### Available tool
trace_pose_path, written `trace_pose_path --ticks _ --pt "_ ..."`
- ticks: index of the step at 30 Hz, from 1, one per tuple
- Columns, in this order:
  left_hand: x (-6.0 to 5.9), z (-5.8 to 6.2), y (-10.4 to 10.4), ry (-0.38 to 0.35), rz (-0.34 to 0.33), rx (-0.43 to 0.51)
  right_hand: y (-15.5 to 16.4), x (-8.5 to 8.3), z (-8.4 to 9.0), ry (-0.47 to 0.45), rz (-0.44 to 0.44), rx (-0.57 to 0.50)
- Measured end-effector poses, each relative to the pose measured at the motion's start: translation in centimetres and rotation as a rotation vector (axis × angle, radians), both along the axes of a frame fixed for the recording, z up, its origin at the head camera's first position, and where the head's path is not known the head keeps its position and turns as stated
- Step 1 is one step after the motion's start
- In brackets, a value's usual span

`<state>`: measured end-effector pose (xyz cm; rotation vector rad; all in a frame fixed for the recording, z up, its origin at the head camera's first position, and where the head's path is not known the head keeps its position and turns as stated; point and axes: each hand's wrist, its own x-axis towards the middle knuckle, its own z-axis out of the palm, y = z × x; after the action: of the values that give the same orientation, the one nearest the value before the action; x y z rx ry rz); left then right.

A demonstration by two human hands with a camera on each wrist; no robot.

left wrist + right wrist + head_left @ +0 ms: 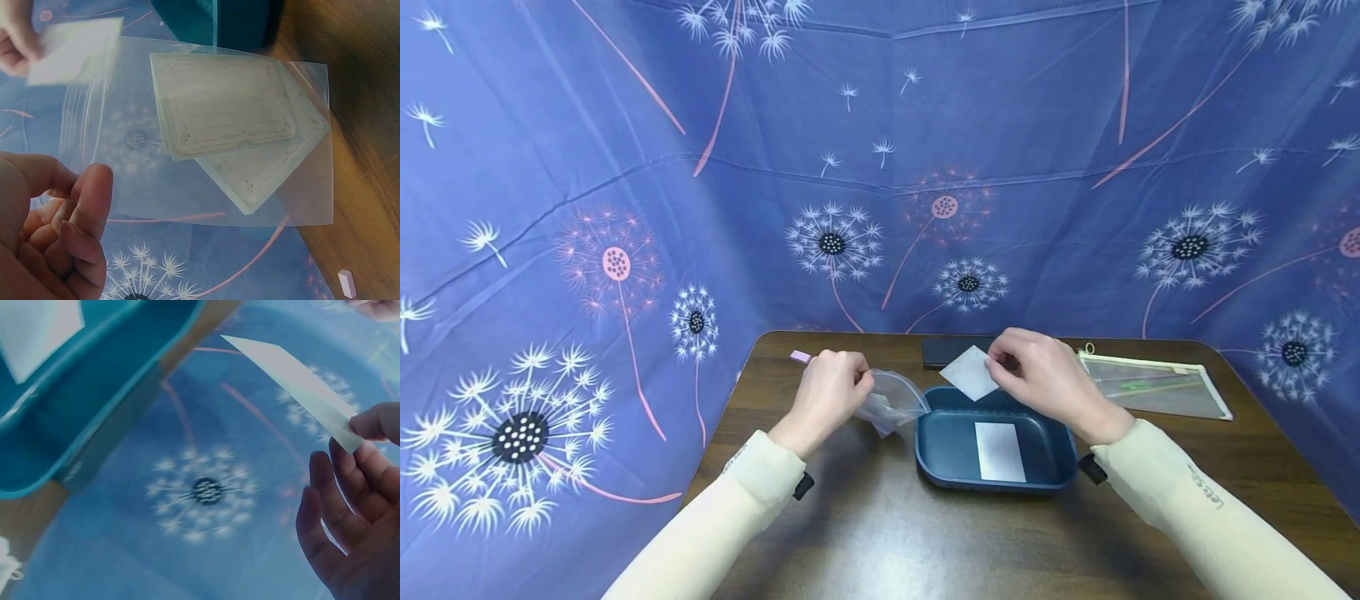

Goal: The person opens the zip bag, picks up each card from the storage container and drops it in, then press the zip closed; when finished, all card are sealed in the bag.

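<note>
The clear bag (891, 404), with cards (225, 103) already inside, hangs pinched in my left hand (829, 392) left of the blue tray (951, 442); my right hand (1037, 375) pinches one loose card (972, 372) above the tray's far edge. I judge the bag's mouth could fold shut and catch that card's corner

Both arms wear long cream sleeves (1210, 508) entering from the lower corners of the head view. The sleeve at lower right carries small grey lettering. A black strap (802, 486) shows at each wrist; the hands are bare.
</note>
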<state>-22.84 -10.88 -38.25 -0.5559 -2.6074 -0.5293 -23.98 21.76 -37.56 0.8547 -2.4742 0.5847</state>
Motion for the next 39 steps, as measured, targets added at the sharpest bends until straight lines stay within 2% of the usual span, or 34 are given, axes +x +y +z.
trace_pose_path --ticks 4,7,13,20,31,39 --pt "0.0 0.1 0.0 -0.009 0.001 -0.004 -1.6 0.7 1.5 0.057 0.052 -0.064" --pt "-0.1 0.0 -0.1 -0.015 0.004 -0.006 -3.0 1.1 2.3 0.067 0.097 -0.097" --pt "-0.1 0.1 -0.1 0.004 -0.003 0.007 -5.3 1.6 2.7 0.067 0.169 -0.112" --pt "0.0 0.1 0.0 0.018 -0.009 0.015 -7.2 1.4 1.5 0.042 0.204 -0.098" --pt "0.0 -0.1 0.1 0.02 -0.01 0.006 -9.0 0.6 -1.3 -0.065 0.161 0.012" --pt "0.1 0.0 0.3 -0.005 -0.019 0.001 -10.2 -0.3 -2.2 -0.119 0.208 0.062"
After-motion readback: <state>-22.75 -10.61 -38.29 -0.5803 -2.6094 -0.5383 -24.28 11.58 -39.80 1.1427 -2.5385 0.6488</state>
